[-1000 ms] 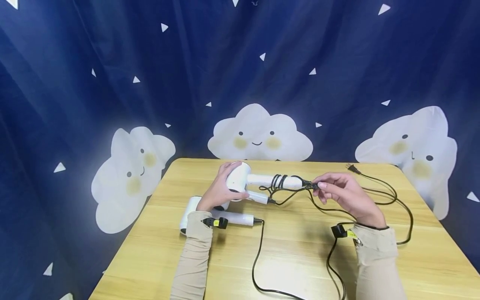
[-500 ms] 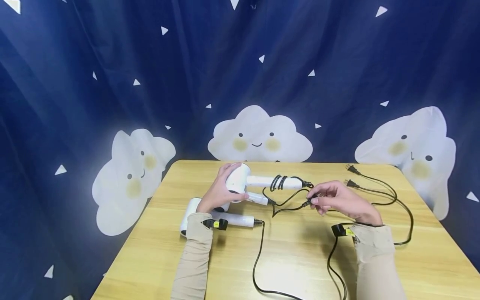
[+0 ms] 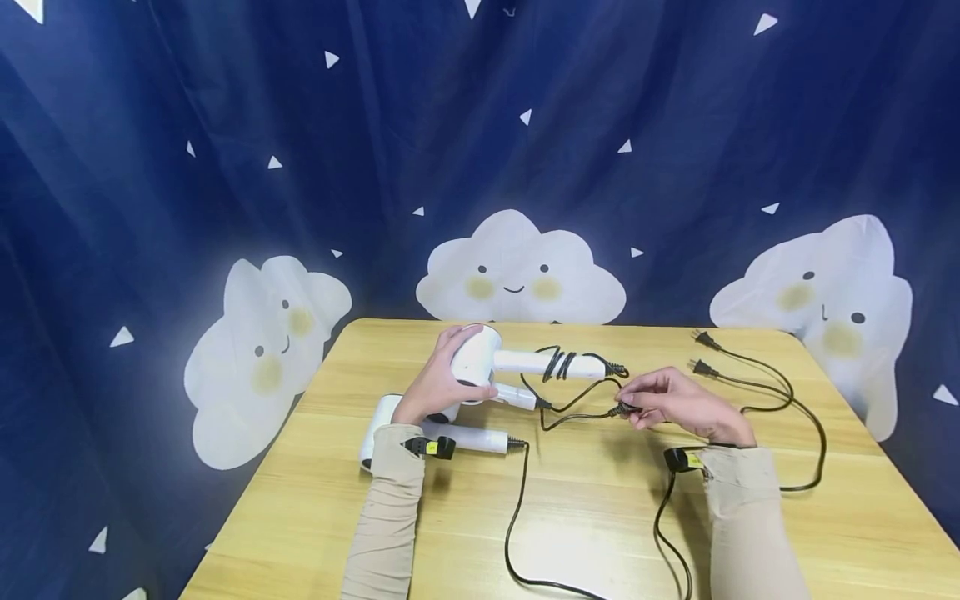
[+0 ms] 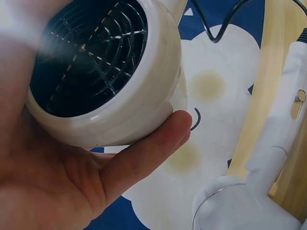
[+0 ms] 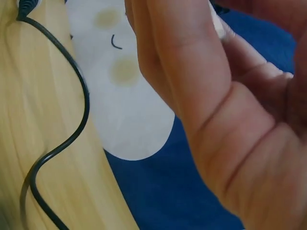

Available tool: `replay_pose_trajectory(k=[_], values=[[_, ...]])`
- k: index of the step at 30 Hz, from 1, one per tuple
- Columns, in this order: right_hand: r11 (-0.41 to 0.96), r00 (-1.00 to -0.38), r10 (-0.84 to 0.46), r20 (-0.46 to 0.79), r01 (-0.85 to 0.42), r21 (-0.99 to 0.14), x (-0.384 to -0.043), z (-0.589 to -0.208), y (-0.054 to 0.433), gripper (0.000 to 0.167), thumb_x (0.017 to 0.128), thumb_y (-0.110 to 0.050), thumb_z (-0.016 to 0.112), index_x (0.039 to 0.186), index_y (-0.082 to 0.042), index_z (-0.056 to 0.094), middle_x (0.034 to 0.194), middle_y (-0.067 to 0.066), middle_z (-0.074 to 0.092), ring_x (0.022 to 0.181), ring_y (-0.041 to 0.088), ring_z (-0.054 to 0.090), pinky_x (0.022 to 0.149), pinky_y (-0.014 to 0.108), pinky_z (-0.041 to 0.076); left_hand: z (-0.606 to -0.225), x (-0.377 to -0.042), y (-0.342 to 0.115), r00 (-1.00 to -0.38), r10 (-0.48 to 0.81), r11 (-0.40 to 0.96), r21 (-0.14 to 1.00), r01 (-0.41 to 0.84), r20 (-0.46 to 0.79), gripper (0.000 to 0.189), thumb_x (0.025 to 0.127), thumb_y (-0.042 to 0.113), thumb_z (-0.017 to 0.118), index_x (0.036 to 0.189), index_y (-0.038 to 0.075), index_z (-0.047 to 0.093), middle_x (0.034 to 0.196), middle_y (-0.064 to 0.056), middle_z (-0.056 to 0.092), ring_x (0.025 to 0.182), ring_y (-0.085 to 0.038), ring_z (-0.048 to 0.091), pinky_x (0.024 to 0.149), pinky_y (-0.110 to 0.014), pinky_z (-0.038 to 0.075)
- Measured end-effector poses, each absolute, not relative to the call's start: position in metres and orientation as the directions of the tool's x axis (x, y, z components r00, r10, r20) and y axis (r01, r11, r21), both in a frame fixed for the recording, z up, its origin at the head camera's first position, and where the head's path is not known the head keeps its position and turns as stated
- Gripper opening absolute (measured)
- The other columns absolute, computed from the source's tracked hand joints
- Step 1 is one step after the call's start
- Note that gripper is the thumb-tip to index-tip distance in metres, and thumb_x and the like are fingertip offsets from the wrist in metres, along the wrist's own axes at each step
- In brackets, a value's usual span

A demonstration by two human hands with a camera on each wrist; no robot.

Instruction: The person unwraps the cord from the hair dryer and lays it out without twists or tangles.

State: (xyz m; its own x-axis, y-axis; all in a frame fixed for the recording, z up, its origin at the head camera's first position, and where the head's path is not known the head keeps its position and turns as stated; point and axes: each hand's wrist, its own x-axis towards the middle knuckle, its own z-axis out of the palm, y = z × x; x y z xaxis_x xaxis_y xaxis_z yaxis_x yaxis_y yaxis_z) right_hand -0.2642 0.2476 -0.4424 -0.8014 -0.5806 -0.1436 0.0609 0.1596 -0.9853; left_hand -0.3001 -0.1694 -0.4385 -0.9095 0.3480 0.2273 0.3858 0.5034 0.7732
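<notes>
My left hand (image 3: 435, 385) grips the round head of a white hair dryer (image 3: 468, 365), its handle pointing right above the table. The left wrist view shows the thumb along its rim, beside the dark grille (image 4: 91, 57). A black power cord (image 3: 567, 365) winds round that handle in several loose turns. Its ribbed plug end (image 3: 624, 409) is pinched between the thumb and fingers of my right hand (image 3: 678, 406); the prongs are hidden. Below the held dryer lies a second hair dryer (image 3: 514, 397), partly covered. A third hair dryer (image 3: 471, 437) lies nearer, behind my left wrist.
Two black plugs (image 3: 705, 339) lie at the wooden table's (image 3: 360, 342) back right, their cords curving along the right side. The nearest dryer's cord (image 3: 517, 517) runs off the front edge. A blue curtain (image 3: 480, 125) with cloud prints hangs behind.
My right hand has moved down and slightly left with the plug end, uncovering the second plug at the back right. The turns on the handle look looser. My left hand stays put.
</notes>
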Motion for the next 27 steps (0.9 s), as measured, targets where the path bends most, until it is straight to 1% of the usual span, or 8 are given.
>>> replay_pose_trajectory(k=[4, 8, 12, 15, 19, 21, 24, 27], values=[[0.124, -0.824, -0.538, -0.178, 0.132, -0.984, -0.266, -0.444, 0.245, 0.036, 0.102, -0.006, 0.062, 0.128, 0.018, 0.059, 0.109, 0.007, 0.077, 0.093, 0.018, 0.075, 0.086, 0.03, 0.062, -0.437, -0.3, -0.17, -0.907, 0.352, 0.501, 0.772, 0.391, 0.23, 0.106, 0.066, 0.039, 0.095, 0.157, 0.039, 0.04, 0.161, -0.004, 0.03, 0.131, -0.034, 0.05, 0.101, -0.055, 0.048], [0.093, -0.863, -0.468, -0.187, 0.162, -0.982, -0.268, -0.446, 0.242, 0.032, 0.101, -0.005, 0.063, 0.123, 0.018, 0.06, 0.105, 0.006, 0.077, 0.09, 0.017, 0.077, 0.087, 0.031, 0.062, -0.436, -0.299, -0.169, -0.904, 0.359, 0.498, 0.771, 0.396, 0.232, 0.105, 0.066, 0.038, 0.095, 0.156, 0.04, 0.04, 0.162, -0.003, 0.029, 0.131, -0.034, 0.05, 0.101, -0.054, 0.048], [0.053, -0.9, -0.376, -0.22, 0.216, -0.975, -0.27, -0.449, 0.237, 0.016, 0.099, -0.005, 0.066, 0.111, 0.005, 0.068, 0.097, 0.007, 0.079, 0.084, 0.018, 0.078, 0.086, 0.034, 0.062, -0.436, -0.299, -0.169, -0.899, 0.371, 0.491, 0.772, 0.404, 0.234, 0.104, 0.066, 0.039, 0.095, 0.154, 0.044, 0.041, 0.162, -0.002, 0.029, 0.131, -0.033, 0.05, 0.101, -0.054, 0.048], [0.017, -0.916, -0.329, -0.231, 0.239, -0.971, -0.271, -0.453, 0.235, 0.009, 0.099, -0.004, 0.066, 0.105, -0.005, 0.072, 0.094, 0.007, 0.08, 0.081, 0.016, 0.078, 0.082, 0.031, 0.062, -0.436, -0.298, -0.168, -0.895, 0.378, 0.483, 0.774, 0.409, 0.237, 0.104, 0.066, 0.039, 0.095, 0.154, 0.044, 0.041, 0.161, -0.002, 0.03, 0.131, -0.033, 0.05, 0.101, -0.054, 0.047], [-0.047, -0.941, -0.276, -0.198, 0.219, -0.975, -0.273, -0.456, 0.232, 0.018, 0.099, 0.0, 0.063, 0.099, -0.013, 0.074, 0.091, 0.005, 0.08, 0.078, 0.014, 0.078, 0.077, 0.026, 0.062, -0.437, -0.298, -0.168, -0.892, 0.382, 0.476, 0.776, 0.414, 0.241, 0.104, 0.066, 0.039, 0.096, 0.154, 0.045, 0.041, 0.161, -0.002, 0.031, 0.132, -0.033, 0.049, 0.102, -0.055, 0.047], [-0.084, -0.953, -0.248, -0.177, 0.203, -0.976, -0.273, -0.456, 0.23, 0.021, 0.099, 0.002, 0.062, 0.099, -0.015, 0.074, 0.09, 0.003, 0.08, 0.079, 0.014, 0.078, 0.078, 0.026, 0.062, -0.437, -0.299, -0.167, -0.891, 0.384, 0.475, 0.776, 0.415, 0.242, 0.104, 0.065, 0.038, 0.096, 0.154, 0.045, 0.041, 0.161, -0.002, 0.031, 0.132, -0.033, 0.049, 0.103, -0.055, 0.047], [-0.124, -0.97, -0.198, -0.143, 0.169, -0.978, -0.273, -0.456, 0.228, 0.021, 0.099, 0.001, 0.063, 0.103, -0.014, 0.076, 0.093, -0.002, 0.079, 0.084, 0.012, 0.077, 0.081, 0.024, 0.062, -0.438, -0.299, -0.167, -0.886, 0.393, 0.472, 0.773, 0.423, 0.246, 0.104, 0.066, 0.039, 0.096, 0.154, 0.043, 0.041, 0.161, -0.002, 0.031, 0.132, -0.032, 0.048, 0.103, -0.055, 0.046], [-0.133, -0.984, -0.14, -0.113, 0.132, -0.982, -0.275, -0.455, 0.225, 0.017, 0.098, -0.004, 0.068, 0.106, -0.016, 0.078, 0.096, -0.008, 0.079, 0.088, 0.006, 0.075, 0.081, 0.021, 0.061, -0.438, -0.299, -0.166, -0.88, 0.406, 0.468, 0.771, 0.431, 0.246, 0.103, 0.066, 0.04, 0.096, 0.154, 0.041, 0.042, 0.161, -0.003, 0.032, 0.132, -0.032, 0.048, 0.102, -0.054, 0.046]])
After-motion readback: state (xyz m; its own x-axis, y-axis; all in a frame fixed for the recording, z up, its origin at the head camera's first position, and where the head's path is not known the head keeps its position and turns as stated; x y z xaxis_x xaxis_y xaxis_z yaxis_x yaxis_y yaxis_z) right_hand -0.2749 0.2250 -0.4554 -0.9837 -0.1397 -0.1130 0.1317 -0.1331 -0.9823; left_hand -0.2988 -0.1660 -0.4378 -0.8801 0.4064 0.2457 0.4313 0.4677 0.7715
